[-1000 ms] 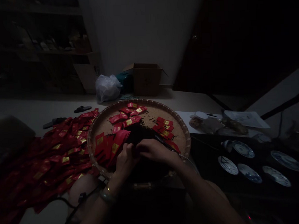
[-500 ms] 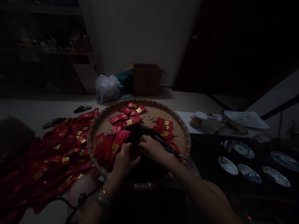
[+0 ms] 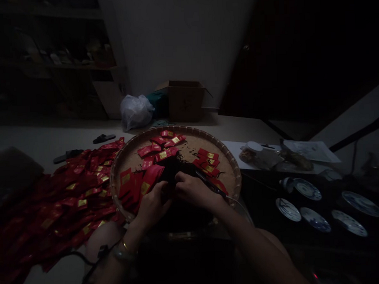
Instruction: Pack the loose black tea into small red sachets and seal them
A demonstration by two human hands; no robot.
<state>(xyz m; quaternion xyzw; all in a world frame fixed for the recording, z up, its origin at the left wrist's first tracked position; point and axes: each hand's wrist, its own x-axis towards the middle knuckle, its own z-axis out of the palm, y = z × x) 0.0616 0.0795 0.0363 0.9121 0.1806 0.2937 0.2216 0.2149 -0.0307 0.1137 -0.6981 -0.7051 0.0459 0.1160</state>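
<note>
A round woven bamboo tray (image 3: 202, 138) lies in front of me, with a heap of dark loose leaves (image 3: 173, 164), like tea, in its middle. My left hand (image 3: 153, 205) is over the near part of the heap, fingers curled and thumb bent inward; what it grips is lost in shadow. Close beside it, my right hand (image 3: 191, 189) has its fingers pinched together, and anything in them is too dark to name. Large red packets (image 3: 151, 179) lie just left of my left hand. Right of my right hand rests a black corded tool (image 3: 215, 186). Small red packets (image 3: 168, 153) sit farther back.
A big pile of red packets (image 3: 82, 203) spreads over the floor at left, near dark slippers (image 3: 104, 138). Behind the tray are a white plastic bag (image 3: 136, 112) and a cardboard box (image 3: 186, 101). Patterned dishes (image 3: 315, 219) and a lidded jar (image 3: 252, 149) stand at right.
My left thumb has drawn in, and the left hand has tilted and shifted slightly. The right fingertips have moved a little. The packets and the tool lie as before.
</note>
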